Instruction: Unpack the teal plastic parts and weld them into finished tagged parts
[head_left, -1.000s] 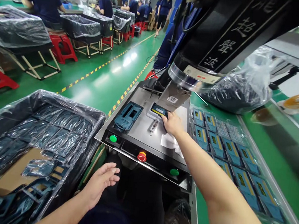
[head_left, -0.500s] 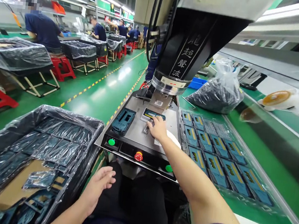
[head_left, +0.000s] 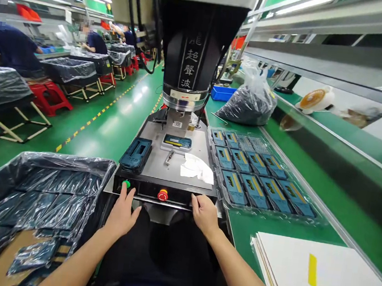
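Observation:
My left hand (head_left: 120, 215) has its fingers spread, with a fingertip at the left green button (head_left: 126, 184) on the front panel of the press machine (head_left: 185, 65). At the panel's right end, my right hand (head_left: 205, 215) rests with loosely bent fingers and nothing visible in it; it covers the spot of the other green button. Between them sits a red emergency stop button (head_left: 162, 195). Beneath the press head, a dark teal plastic part (head_left: 177, 141) with a yellow strip lies in a light fixture (head_left: 167, 148). A stack of teal housings (head_left: 135, 154) stands at the plate's left.
A clear tray (head_left: 221, 200) of teal parts lies to the right, near white boards (head_left: 327, 275). On the left stands a plastic-lined bin (head_left: 103, 165) of wrapped parts. White paper (head_left: 197, 168) and a small metal piece (head_left: 169, 157) lie on the plate. Co-workers sit far left.
My right hand has left the teal part under the press head and come back to the panel's right end. My left hand has moved forward to the left green button. The view has turned right.

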The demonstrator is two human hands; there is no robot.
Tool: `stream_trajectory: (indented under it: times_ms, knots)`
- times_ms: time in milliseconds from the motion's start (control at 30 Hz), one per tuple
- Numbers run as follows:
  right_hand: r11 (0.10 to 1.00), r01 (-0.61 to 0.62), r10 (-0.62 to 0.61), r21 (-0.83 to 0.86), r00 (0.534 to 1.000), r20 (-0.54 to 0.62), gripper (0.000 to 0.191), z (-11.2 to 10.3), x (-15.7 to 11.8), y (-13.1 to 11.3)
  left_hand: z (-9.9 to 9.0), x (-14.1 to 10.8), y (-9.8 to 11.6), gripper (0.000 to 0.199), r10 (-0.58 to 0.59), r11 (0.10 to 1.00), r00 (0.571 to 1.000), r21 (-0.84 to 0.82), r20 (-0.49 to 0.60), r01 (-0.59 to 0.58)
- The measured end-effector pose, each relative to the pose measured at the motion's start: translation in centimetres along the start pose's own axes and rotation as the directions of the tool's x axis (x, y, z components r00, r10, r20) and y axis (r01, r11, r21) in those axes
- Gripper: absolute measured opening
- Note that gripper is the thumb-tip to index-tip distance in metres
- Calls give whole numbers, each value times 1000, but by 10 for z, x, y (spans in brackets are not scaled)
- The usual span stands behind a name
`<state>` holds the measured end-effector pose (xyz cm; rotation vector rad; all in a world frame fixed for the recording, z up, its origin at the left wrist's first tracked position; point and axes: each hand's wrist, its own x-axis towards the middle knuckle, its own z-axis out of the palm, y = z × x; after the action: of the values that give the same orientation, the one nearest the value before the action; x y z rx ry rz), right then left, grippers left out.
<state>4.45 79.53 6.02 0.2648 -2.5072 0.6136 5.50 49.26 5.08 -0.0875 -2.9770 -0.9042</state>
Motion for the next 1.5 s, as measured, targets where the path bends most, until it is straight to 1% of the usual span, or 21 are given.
stream_trajectory:
  times_ms: [67, 133, 200, 300, 367, 467, 533, 667, 767, 867, 1033, 1167, 1267, 1367, 1500]
  knots:
    - [1000, 22, -22, 11, 1000, -5, 41, 1, -2, 6, 1, 0, 3, 63, -24, 999, 998, 26, 51, 22]
    - [999, 29, -28, 46, 1000, -14, 40, 2, -3, 9, 1, -2, 5, 64, -34, 999, 997, 10, 63, 33]
    - [995, -1, 4, 99, 1000, -28, 40, 2, -4, 9, 2, -5, 6, 63, -44, 998, 999, -34, 23, 45]
    - [983, -62, 73, 174, 996, -59, 42, 2, -6, 7, 7, -13, 3, 58, -60, 993, 996, -108, -68, 53]
    - [974, -80, 99, 210, 992, -83, 43, 3, -7, 4, 12, -20, -1, 54, -57, 987, 996, -156, -72, 46]
    - [968, -80, 107, 238, 989, -105, 45, 4, -7, 1, 23, -30, -11, 53, -71, 966, 997, -247, 9, 71]
    - [964, -92, 120, 249, 987, -102, 46, 4, -6, 1, 31, -37, -19, 54, -93, 959, 993, -260, 75, 109]
    - [952, -130, 159, 278, 984, -85, 46, 2, -7, 3, 44, -49, -27, 58, -112, 985, 972, -103, 204, 135]
    - [947, -146, 175, 287, 982, -75, 46, 0, -7, 4, 49, -55, -26, 60, -108, 989, 949, -60, 298, 132]
    - [945, -150, 178, 289, 982, -70, 46, -1, -6, 4, 48, -55, -19, 64, -91, 991, 939, -64, 333, 119]
    - [945, -145, 172, 292, 982, -72, 47, 0, -6, 4, 44, -51, -9, 63, -73, 990, 942, -93, 328, 110]
    - [954, -133, 165, 269, 981, -104, 48, -1, -5, 3, 42, -53, -6, 64, -72, 987, 934, -112, 350, 119]
    - [962, -137, 170, 236, 977, -125, 48, -6, -1, 1, 39, -55, -6, 64, -75, 980, 931, -147, 357, 135]
    - [973, -121, 146, 196, 982, -119, 47, -12, 14, 0, 33, -56, -8, 65, -94, 972, 930, -171, 357, 164]
    - [982, -118, 130, 146, 989, -77, 44, -16, 53, 2, 27, -59, -10, 66, -109, 966, 929, -184, 355, 183]
